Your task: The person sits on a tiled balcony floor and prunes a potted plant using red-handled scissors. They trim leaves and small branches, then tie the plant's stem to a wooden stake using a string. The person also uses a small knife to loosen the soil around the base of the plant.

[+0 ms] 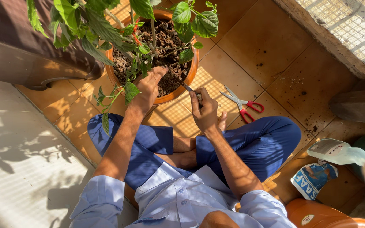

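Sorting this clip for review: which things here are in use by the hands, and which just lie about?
In use:
- orange pot of soil with the plant
- left hand at the soil
- right hand gripping a metal tool that points into the soil

Lying about:
- red-handled scissors
- two printed packets on the tiles

Red-handled scissors (243, 102) on tiled floor (275, 46); two pkts (324, 166) at right.

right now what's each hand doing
Left hand: open, fingers in the soil of the pot, holding nothing.
Right hand: closed around a metal tool pointed into the soil.
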